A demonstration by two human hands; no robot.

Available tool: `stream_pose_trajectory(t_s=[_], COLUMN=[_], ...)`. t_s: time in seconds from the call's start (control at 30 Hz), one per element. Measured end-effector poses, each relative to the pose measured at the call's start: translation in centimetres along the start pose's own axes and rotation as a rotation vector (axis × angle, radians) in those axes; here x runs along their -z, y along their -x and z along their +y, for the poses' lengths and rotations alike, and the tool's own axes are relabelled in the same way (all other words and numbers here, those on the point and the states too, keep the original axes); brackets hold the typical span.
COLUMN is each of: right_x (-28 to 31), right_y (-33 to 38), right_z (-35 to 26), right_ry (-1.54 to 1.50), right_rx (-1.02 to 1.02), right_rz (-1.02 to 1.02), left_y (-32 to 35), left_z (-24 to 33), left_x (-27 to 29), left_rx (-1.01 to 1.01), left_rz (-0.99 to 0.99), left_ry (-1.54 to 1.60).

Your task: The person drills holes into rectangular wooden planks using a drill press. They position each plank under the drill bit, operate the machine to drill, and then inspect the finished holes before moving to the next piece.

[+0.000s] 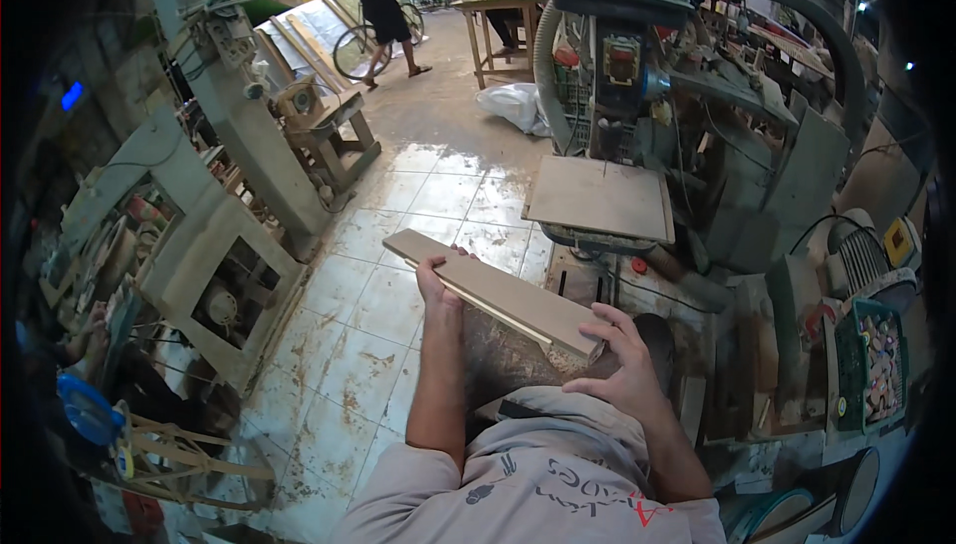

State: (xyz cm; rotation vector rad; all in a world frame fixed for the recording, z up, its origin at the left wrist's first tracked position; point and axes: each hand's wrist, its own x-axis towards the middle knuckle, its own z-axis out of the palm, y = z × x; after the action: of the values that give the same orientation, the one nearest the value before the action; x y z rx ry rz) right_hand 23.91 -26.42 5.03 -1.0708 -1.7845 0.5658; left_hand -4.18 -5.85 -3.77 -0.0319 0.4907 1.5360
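A long, flat brown wooden board [488, 285] lies slantwise above my lap, its far end to the left. A paler strip shows along its lower edge; whether that is a second piece I cannot tell. My left hand [440, 283] is wrapped round the board near its far left end, thumb on the near side and fingertips showing past the far edge. At the near right end, my right hand [622, 355] has its fingers over the board's corner and its thumb below the end. A rough, speckled edge [573, 357] shows under that end.
A bench drill [622, 56] stands ahead right, its square wooden table [602, 196] just beyond the board. A green crate [871, 365] of small pieces sits at right. Wooden frames [224, 275] lean at left. Sawdust marks the tiled floor [339, 365]. People [383, 11] are farther back.
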Motion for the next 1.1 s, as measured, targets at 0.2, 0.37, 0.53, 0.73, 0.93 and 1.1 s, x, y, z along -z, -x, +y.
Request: stream_pose_trajectory(t_s=[0.2, 0.37, 0.53, 0.73, 0.93, 1.1], right_x=[-0.9, -1.3, -2.2, -1.5, -2.2, -3.8], right_y=[0.5, 0.7, 1.6, 2.4, 3.6, 3.9], right_z=[1.7, 2.6, 4.0, 3.8, 6.5, 6.3], right_ry=[0.016, -0.033, -0.114, -0.953, -1.109, -1.125], right_rx=[-0.195, -0.139, -0.131, -0.387, -0.133, 0.016], right_rz=[0.079, 0.102, 0.150, 0.081, -0.059, -0.001], left_y=[2.8, 3.5, 4.3, 6.9, 7.7, 7.4], left_z=[0.2, 0.2, 0.0, 1.9, 1.0, 0.5], left_x=[-2.7, -3.8, -4.5, -6.0, -6.7, -6.5], left_rx=[-0.167, -0.215, -0.223, -0.193, -0.090, -0.075], left_rz=[-0.070, -0.090, -0.123, -0.375, -0.452, -0.500], left_ry=[-0.004, -0.003, -0.036, 0.043, 0.129, 0.136])
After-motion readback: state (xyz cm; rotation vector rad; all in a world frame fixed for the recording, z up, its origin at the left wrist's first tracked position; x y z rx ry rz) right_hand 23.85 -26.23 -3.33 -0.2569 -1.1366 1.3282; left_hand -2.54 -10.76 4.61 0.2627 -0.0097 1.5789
